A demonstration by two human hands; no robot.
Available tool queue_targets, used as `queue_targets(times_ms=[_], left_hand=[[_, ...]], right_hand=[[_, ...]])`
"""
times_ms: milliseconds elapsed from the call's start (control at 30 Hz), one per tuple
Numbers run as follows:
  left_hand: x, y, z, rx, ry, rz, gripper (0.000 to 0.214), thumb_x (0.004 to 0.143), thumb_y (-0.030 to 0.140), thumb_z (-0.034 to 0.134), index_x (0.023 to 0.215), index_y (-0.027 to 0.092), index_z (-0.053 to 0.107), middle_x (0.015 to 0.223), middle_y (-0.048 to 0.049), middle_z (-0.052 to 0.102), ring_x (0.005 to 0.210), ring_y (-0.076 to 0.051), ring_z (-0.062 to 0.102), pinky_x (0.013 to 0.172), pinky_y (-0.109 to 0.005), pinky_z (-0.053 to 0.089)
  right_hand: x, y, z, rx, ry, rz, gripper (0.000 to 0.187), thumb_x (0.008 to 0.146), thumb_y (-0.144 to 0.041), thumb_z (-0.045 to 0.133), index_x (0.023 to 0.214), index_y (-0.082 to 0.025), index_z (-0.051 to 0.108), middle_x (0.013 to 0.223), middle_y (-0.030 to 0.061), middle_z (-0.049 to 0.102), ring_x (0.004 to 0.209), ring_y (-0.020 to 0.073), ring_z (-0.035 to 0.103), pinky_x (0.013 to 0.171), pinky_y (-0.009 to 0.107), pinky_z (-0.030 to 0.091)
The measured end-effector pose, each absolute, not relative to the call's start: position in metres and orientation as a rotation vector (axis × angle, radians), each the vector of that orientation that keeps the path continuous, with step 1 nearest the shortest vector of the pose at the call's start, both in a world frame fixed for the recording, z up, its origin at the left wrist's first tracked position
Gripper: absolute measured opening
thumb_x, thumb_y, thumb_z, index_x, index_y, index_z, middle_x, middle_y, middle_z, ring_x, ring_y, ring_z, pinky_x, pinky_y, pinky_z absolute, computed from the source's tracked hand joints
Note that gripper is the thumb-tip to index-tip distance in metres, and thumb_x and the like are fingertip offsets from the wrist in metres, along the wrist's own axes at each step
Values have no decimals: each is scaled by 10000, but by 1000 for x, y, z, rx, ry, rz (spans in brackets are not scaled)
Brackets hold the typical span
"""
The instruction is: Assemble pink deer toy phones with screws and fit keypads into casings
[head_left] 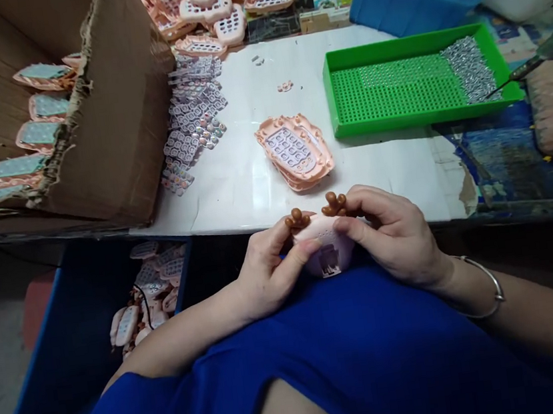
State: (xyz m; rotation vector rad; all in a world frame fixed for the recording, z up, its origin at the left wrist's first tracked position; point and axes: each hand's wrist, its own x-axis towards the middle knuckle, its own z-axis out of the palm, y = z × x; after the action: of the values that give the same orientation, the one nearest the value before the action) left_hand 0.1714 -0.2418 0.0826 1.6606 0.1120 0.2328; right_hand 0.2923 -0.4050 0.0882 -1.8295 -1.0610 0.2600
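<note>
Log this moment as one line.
left hand + right hand: gripping pink toy shell with brown antlers | over lap | shell stack on table

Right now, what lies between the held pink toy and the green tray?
Head view: a short stack of pink shells lies between the pink toy and green tray, on white tabletop.

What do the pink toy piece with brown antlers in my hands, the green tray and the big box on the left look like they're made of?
Pink toy shell with brown antlers: apparently moulded plastic, smooth and slightly glossy. Green perforated tray: probably rigid plastic, with uniform colour and a regular grid of holes. Large brown box: corrugated cardboard, matte, with a torn, fibrous edge.
</note>
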Motion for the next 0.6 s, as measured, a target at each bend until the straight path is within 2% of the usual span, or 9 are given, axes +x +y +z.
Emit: queue_targets(times_ms=[67,267,333,433,533,600], left_hand=[[174,-244,82,1624,126,215,218,890,280,630,1038,152,726,877,-70,755,866,-211,706,797,-291,553],[177,-242,77,1516,153,94,358,876,333,664,1189,159,667,1170,-104,718,1058,-229,671,926,-307,520],[177,-240,75,1547,123,70,334,899,343,627,1172,151,656,1101,-97,725,986,-209,674,888,-297,523],[179,-238,75,1665,96,125,300,926,368,578,1126,154,639,887,-61,711,803,-179,652,775,-281,524],[181,-239,79,1734,101,258,300,932,424,548,1078,170,612,896,-75,698,795,-189,642,757,-288,524],[183,-240,81,1731,123,327,350,954,487,467,1062,173,579,915,-94,689,793,-195,642,755,-296,531]], right_hand=[[293,-405,88,-1826,-1015,308,171,941,-283,602,789,-203,600,741,13,614,695,153,605,646,263,522],[294,-405,87,-1762,-987,292,106,950,-295,628,899,-207,655,815,21,668,767,156,644,700,258,544],[295,-405,85,-1773,-967,261,148,961,-347,623,930,-208,667,817,27,676,772,162,655,696,265,553],[298,-404,83,-1786,-960,282,261,952,-462,619,962,-207,673,855,45,694,791,185,676,700,292,580],[299,-404,83,-1758,-1001,243,321,921,-504,649,1064,-216,665,961,55,726,800,197,705,694,294,609],[299,-405,81,-1737,-1034,202,244,953,-447,619,1080,-245,666,948,27,743,719,173,709,623,255,605]])
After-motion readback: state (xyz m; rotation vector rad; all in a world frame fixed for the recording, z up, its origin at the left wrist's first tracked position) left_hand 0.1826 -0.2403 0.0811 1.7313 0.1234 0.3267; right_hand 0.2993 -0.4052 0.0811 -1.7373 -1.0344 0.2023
